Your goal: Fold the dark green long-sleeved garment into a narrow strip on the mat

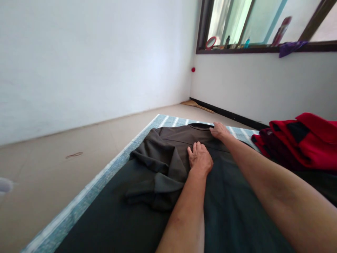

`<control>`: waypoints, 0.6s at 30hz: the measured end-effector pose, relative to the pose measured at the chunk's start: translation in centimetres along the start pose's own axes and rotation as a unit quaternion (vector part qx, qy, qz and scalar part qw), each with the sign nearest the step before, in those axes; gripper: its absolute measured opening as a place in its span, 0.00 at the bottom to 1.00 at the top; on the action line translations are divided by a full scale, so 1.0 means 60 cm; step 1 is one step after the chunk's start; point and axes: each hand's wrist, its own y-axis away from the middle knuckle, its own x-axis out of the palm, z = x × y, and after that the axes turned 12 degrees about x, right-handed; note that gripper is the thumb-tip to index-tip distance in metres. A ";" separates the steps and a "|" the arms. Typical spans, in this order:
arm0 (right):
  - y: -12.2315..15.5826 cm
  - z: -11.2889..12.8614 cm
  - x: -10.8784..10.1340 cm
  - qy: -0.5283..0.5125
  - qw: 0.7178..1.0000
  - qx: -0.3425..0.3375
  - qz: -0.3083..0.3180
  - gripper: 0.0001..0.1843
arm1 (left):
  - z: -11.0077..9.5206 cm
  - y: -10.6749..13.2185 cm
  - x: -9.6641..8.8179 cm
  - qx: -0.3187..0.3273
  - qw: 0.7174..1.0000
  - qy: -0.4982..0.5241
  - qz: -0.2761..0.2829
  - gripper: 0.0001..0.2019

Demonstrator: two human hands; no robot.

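Since the left hand (200, 159) lies flat and open on the dark grey shirt (168, 149), its fingers spread and gripping nothing, I read it as pressing rather than holding. The right hand (219, 130) looks open too, with its fingers (216, 127) laid along the shirt's top edge beside the collar (196, 126); from this view I can't tell whether they pinch any cloth. The shirt lies on a dark green sheet (118, 221) over a blue-and-white striped mat (79, 196), with one sleeve (155, 191) doubled over on its left side.

My worry from here is the slack cloth: a careless drag of either palm could rumple that doubled sleeve or skew the shirt on the sheet. The top edge sits close to the mat's striped border, so I'd judge there is little margin for a reach that way. To the right, folded red clothes (297, 144) lie near enough to catch the right forearm (263, 168). On the left, the tile floor (52, 175) leaves plenty of open room.
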 end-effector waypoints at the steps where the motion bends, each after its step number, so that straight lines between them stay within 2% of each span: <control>1: -0.009 0.002 0.006 0.000 1.000 -0.004 0.005 0.22 | -0.001 0.000 -0.001 -0.002 1.000 0.001 0.004 0.28; 5: -0.032 0.012 0.023 0.005 0.999 -0.026 0.027 0.26 | -0.004 -0.001 -0.005 -0.009 1.000 0.004 0.022 0.30; 8: -0.038 0.016 0.021 0.011 0.999 -0.034 0.034 0.27 | -0.005 -0.001 -0.007 -0.012 1.000 0.005 0.025 0.30; 11: -0.037 0.018 0.006 0.019 0.998 -0.042 0.038 0.21 | -0.006 0.000 -0.007 -0.011 1.000 0.002 0.026 0.30; 14: -0.024 0.022 -0.018 0.019 0.996 -0.079 0.041 0.13 | -0.006 0.001 -0.007 -0.010 1.000 -0.002 0.028 0.31; 18: 0.021 0.025 -0.060 0.006 0.986 -0.166 0.018 0.14 | -0.007 0.002 -0.008 -0.007 1.000 -0.009 0.029 0.30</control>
